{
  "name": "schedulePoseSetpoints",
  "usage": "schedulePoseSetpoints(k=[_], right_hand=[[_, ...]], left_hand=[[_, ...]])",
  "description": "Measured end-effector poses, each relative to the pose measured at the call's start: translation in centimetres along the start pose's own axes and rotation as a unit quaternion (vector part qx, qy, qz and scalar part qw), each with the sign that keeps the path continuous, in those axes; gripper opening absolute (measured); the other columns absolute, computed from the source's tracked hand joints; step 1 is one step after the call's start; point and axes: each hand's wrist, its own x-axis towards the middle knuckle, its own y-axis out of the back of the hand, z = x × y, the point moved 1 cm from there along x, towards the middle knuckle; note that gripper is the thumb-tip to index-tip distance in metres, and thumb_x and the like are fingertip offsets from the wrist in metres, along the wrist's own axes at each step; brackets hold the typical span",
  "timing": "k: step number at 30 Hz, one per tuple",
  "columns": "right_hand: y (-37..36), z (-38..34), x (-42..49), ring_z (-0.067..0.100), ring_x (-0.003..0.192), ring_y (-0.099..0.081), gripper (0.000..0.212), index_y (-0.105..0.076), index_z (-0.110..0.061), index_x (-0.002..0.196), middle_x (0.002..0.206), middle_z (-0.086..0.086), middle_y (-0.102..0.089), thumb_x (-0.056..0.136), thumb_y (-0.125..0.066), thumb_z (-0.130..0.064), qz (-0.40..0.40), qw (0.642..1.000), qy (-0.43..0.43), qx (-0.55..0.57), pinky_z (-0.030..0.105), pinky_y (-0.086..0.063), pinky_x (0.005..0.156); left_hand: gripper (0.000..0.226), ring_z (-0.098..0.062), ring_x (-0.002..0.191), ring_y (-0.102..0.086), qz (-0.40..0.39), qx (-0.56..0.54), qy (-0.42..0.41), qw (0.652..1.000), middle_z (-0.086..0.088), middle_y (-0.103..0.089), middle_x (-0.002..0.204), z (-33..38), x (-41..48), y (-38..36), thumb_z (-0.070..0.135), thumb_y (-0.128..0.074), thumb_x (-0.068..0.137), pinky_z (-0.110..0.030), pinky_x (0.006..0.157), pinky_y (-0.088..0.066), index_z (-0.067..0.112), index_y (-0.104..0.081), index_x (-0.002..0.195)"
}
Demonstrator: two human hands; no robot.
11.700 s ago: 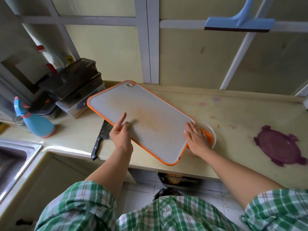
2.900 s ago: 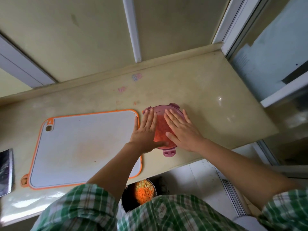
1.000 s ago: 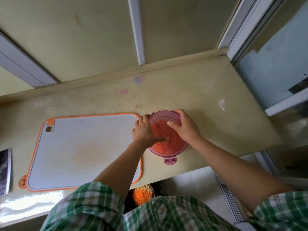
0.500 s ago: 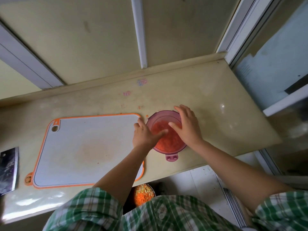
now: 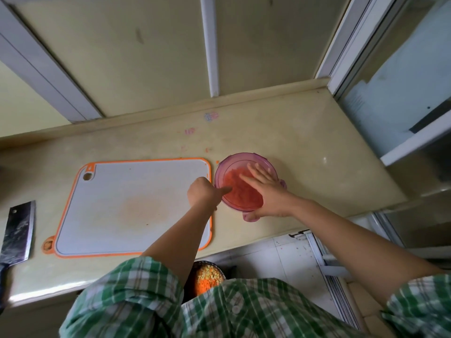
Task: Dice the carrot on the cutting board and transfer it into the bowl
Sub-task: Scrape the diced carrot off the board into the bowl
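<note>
Bare counter (image 5: pixel 317 154) lies right of the bowl (image 5: pixel 244 156); cutting board (image 5: pixel 134 203) crowds its left, wall (image 5: pixel 268 57) behind

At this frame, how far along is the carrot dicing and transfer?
Done: the cutting board is bare except for an orange stain, the cleaver lies aside on the counter, and the diced carrot sits in the bowl under its purple lid.
In hand: the right hand lies flat on the lid; the left hand presses a digit at its rim.
Left: probably only sealing the lid.
</note>
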Motion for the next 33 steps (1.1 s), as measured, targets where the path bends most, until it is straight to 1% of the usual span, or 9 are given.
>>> schedulePoseSetpoints(k=[3, 6, 12, 16, 17, 20, 23, 29, 33], right_hand=[[-0.4, 0.2, 0.2, 0.011, 0.14, 0.031, 0.122, -0.002, -0.032, 0.153, 0.156, -0.003, 0.026, 0.062, -0.077, -0.061, -0.006, 1.0, 0.004, -0.022, 0.027, 0.024, 0.107], [-0.8, 0.4, 0.3, 0.013, 0.139, 0.033, 0.124, 0.0, -0.032, 0.153, 0.156, -0.002, 0.027, 0.06, -0.077, -0.064, -0.001, 0.999, 0.005, -0.038, 0.03, 0.024, 0.11], [-0.6, 0.1, 0.2, 0.014, 0.139, 0.034, 0.124, 0.001, -0.032, 0.153, 0.155, -0.002, 0.029, 0.061, -0.077, -0.063, -0.015, 0.999, 0.004, -0.033, 0.032, 0.022, 0.111], [1.2, -0.4, -0.4, 0.01, 0.139, 0.033, 0.123, 0.002, -0.035, 0.152, 0.155, -0.007, 0.03, 0.063, -0.079, -0.059, -0.063, 0.998, -0.011, -0.003, 0.041, 0.01, 0.112], [1.3, -0.5, -0.6, 0.013, 0.139, 0.032, 0.122, 0.002, -0.035, 0.152, 0.155, -0.005, 0.03, 0.063, -0.079, -0.059, -0.065, 0.998, -0.011, -0.021, 0.041, 0.008, 0.111], [0.4, -0.8, -0.5, 0.025, 0.141, 0.03, 0.12, 0.002, -0.027, 0.153, 0.155, 0.008, 0.028, 0.067, -0.074, -0.06, -0.029, 0.995, 0.007, -0.098, 0.039, 0.017, 0.111], [-0.9, -0.7, -0.1, 0.033, 0.144, 0.022, 0.113, -0.002, -0.022, 0.153, 0.157, 0.017, 0.019, 0.07, -0.069, -0.06, 0.009, 0.989, 0.009, -0.147, 0.048, 0.009, 0.117], [-1.6, -0.8, 0.2, 0.038, 0.145, 0.01, 0.106, -0.011, -0.017, 0.152, 0.158, 0.02, 0.008, 0.071, -0.072, -0.05, 0.04, 0.983, 0.008, -0.18, 0.055, 0.0, 0.117], [-2.0, -0.4, 0.2, 0.036, 0.145, 0.013, 0.106, -0.012, -0.017, 0.153, 0.159, 0.018, 0.009, 0.072, -0.072, -0.051, 0.044, 0.986, 0.025, -0.159, 0.053, 0.003, 0.117]], left_hand=[[0.049, -0.015, 0.054, -0.063, 0.002, -0.012, 0.009, 1.0, -0.003, -0.065, 0.057, 0.0, 0.6, 0.1, 0.056, -0.077, 0.07, -0.025, 0.047, -0.038, 0.01, -0.062, 0.072], [0.044, -0.011, 0.044, -0.056, -0.001, -0.051, 0.029, 0.998, -0.001, -0.061, 0.049, -0.2, 0.9, -0.1, 0.05, -0.08, 0.069, -0.024, 0.047, -0.039, 0.01, -0.061, 0.067], [0.041, -0.018, 0.056, -0.067, -0.018, -0.103, 0.038, 0.994, -0.005, -0.066, 0.055, -0.5, 1.0, -0.3, 0.043, -0.084, 0.069, -0.03, 0.071, -0.054, 0.008, -0.063, 0.066], [0.045, -0.021, 0.066, -0.072, -0.029, -0.123, 0.039, 0.991, -0.006, -0.068, 0.057, -0.4, 0.9, -0.3, 0.043, -0.084, 0.069, -0.036, 0.081, -0.058, 0.003, -0.067, 0.083], [0.045, -0.021, 0.066, -0.072, -0.031, -0.127, 0.04, 0.991, -0.007, -0.069, 0.057, -0.4, 0.8, -0.3, 0.042, -0.084, 0.07, -0.037, 0.082, -0.058, 0.003, -0.067, 0.084], [0.042, -0.021, 0.067, -0.072, -0.031, -0.131, 0.04, 0.99, -0.006, -0.067, 0.056, -0.4, 0.6, -0.4, 0.042, -0.082, 0.071, -0.035, 0.081, -0.058, 0.006, -0.063, 0.082], [0.045, -0.02, 0.065, -0.072, -0.027, -0.136, 0.042, 0.989, -0.006, -0.067, 0.055, -0.5, 0.6, -0.4, 0.042, -0.082, 0.071, -0.035, 0.079, -0.058, 0.003, -0.065, 0.087], [0.044, -0.02, 0.066, -0.072, -0.026, -0.129, 0.037, 0.991, -0.003, -0.065, 0.053, -0.5, 0.6, -0.5, 0.043, -0.081, 0.072, -0.033, 0.076, -0.056, 0.005, -0.063, 0.086], [0.044, -0.02, 0.065, -0.072, -0.025, -0.126, 0.032, 0.991, -0.004, -0.066, 0.055, -0.5, 0.6, -0.5, 0.042, -0.082, 0.072, -0.034, 0.077, -0.057, 0.006, -0.061, 0.084]])
